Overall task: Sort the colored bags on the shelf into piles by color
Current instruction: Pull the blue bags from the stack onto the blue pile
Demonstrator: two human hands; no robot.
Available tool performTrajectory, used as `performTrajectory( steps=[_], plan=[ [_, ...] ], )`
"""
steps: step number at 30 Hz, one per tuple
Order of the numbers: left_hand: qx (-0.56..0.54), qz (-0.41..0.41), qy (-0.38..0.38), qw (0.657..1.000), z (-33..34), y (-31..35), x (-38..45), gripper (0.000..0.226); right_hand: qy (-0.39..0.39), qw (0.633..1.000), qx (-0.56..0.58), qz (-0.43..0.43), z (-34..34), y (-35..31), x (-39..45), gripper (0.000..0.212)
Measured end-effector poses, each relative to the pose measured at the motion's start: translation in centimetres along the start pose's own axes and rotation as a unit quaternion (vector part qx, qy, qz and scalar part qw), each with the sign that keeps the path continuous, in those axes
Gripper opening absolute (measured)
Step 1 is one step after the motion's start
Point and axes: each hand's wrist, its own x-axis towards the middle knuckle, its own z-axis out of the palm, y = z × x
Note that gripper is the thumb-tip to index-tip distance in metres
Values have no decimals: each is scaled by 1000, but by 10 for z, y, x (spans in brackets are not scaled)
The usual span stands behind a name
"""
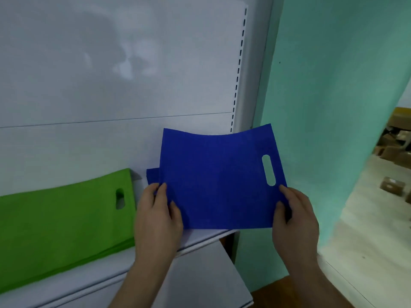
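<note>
I see bare white shelf surface [142, 176] between the flat green fabric bag pile [64, 221] and the blue fabric bag [218, 181]. The white back panel [111, 63] closes the rear; the slotted upright [239, 70] and teal wall [322, 107] block the right.

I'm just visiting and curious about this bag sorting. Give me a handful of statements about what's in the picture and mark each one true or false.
1. Both hands hold the blue bag. True: the left hand grips its left edge and the right hand its right edge.
2. The green bags lie to the right of the blue bag. False: they lie to its left on the white shelf.
3. The blue bag's handle cutout is near its right edge. True.
4. The green stack is being held by one hand. False: neither hand touches it.
5. The wall right of the shelving is red. False: it is mint green.
</note>
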Motion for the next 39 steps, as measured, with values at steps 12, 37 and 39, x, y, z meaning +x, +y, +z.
performTrajectory(
  steps=[12,37,39],
  plan=[
    [249,-127,-26,960,42,7,-5,33,-160,983,-1,-86,69,57,71,37],
    [335,-146,-10,931,58,6,-7,15,-216,975,-7,-53,85,67,87,33],
    [335,-145,-1,931,56,11,-7,20,-206,977,-6,-57,81,66,85,37]
  ],
)
